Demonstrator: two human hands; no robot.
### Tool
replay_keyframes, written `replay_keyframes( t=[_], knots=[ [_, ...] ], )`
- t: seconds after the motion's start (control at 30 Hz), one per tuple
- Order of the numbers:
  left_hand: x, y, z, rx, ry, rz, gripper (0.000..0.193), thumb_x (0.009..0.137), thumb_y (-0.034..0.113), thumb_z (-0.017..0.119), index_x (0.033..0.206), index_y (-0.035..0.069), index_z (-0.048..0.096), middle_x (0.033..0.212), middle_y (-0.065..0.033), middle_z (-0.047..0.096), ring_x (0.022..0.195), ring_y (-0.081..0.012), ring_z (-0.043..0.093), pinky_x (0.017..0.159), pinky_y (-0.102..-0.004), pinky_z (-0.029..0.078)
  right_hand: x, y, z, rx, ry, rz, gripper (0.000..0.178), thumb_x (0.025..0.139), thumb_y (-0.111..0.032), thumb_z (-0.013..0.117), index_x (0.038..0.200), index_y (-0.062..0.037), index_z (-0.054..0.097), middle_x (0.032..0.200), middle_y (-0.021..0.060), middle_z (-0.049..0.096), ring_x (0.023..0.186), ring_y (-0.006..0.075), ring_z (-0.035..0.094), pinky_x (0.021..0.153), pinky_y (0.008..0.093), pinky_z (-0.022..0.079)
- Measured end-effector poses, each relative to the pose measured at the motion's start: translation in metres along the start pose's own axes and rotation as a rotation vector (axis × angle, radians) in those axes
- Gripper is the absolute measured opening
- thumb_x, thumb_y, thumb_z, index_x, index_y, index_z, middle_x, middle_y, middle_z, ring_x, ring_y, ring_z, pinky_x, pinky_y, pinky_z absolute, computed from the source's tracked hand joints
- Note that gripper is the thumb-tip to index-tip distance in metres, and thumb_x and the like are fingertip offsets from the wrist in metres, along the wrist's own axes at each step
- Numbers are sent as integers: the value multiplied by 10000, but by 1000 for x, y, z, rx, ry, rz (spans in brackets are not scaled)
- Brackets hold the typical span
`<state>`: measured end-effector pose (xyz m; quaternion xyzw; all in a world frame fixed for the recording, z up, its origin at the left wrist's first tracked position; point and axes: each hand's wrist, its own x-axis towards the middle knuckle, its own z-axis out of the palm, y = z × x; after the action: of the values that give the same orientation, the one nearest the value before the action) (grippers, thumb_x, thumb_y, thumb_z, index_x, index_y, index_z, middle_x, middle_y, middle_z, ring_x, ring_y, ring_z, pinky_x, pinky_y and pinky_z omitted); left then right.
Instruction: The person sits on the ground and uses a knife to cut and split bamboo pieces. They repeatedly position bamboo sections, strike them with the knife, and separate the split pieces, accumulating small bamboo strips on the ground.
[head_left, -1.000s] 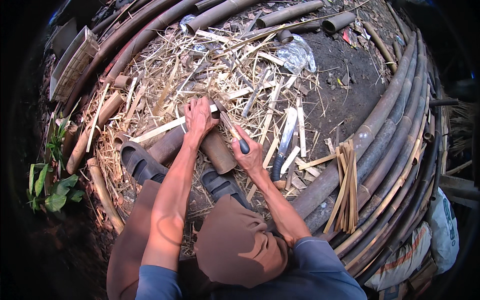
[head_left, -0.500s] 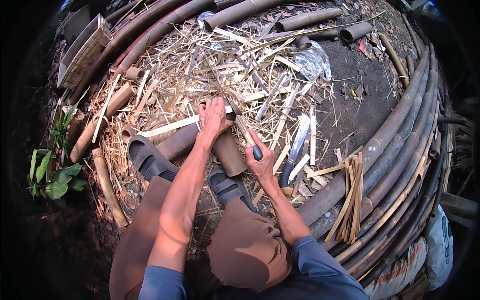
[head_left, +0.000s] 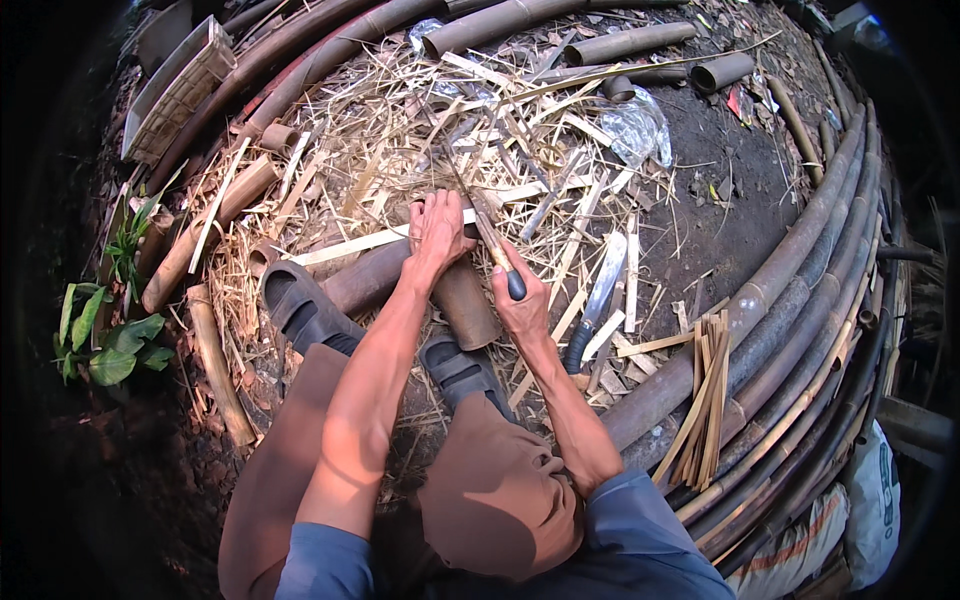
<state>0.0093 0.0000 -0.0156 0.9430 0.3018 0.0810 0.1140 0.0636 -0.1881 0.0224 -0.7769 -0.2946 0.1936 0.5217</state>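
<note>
My left hand (head_left: 438,236) is closed over the upper end of a short brown bamboo tube (head_left: 466,308), which rests slanting across another dark bamboo length (head_left: 368,277). A pale bamboo strip (head_left: 355,245) runs under the same hand; whether the fingers grip it too is hidden. In my right hand (head_left: 524,306) is the handle of a hand saw (head_left: 489,236), pale wood with a dark butt. Its long narrow blade points away from me, passing close beside the tube's far end by my left fingers. Right of my right hand lies a big knife (head_left: 603,277) with a dark wrapped handle.
Bamboo shavings (head_left: 350,150) and split strips litter the ground ahead. Long bamboo poles (head_left: 780,300) curve along the right, with a bundle of thin strips (head_left: 708,395) on them. A plastic crate (head_left: 180,95) stands far left. My sandalled feet (head_left: 462,370) flank the work.
My right hand and the saw have shifted slightly toward me along the blade's line. The left hand still holds the tube, and the whole view has drifted a little.
</note>
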Motion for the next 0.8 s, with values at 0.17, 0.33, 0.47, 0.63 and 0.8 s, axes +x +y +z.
replay_keyframes(
  t=[0.17,0.33,0.47,0.63,0.8],
  knots=[
    [4,0,-11,-2,-59,-52,675,502,302,875,1016,42,523,999,-140,555,974,-308,538,819,-438,390,-114,18,-84,-51,-55,-97,469,887,-169,589,1314,22,564,979,200,719,778,155,706,690,279,547],
    [5,2,-12,-45,-109,-57,703,530,290,884,1071,22,523,1058,-148,564,1064,-322,533,883,-452,415,-122,31,-86,-46,-51,14,457,884,-163,589,1305,15,576,922,198,723,686,156,683,636,290,542],
    [10,2,-14,-45,-75,-64,694,503,269,887,1035,18,519,1047,-158,561,1020,-325,535,885,-460,415,-16,14,-1,-30,16,-20,458,876,-191,616,1309,-47,589,779,173,693,533,126,540,526,297,464],
    [3,-1,-11,-62,-78,-66,713,486,289,894,1033,24,522,1058,-151,549,1022,-323,526,898,-473,412,-112,24,-83,-17,-132,103,470,885,-177,588,1315,11,570,863,161,708,610,103,600,582,270,499],
    [10,7,-18,-77,-110,-50,714,507,305,888,1050,18,525,1089,-156,561,1055,-328,528,920,-483,406,-130,32,-89,-51,-90,44,463,889,-171,582,1304,35,568,923,195,718,652,119,639,609,271,513]
  ],
)
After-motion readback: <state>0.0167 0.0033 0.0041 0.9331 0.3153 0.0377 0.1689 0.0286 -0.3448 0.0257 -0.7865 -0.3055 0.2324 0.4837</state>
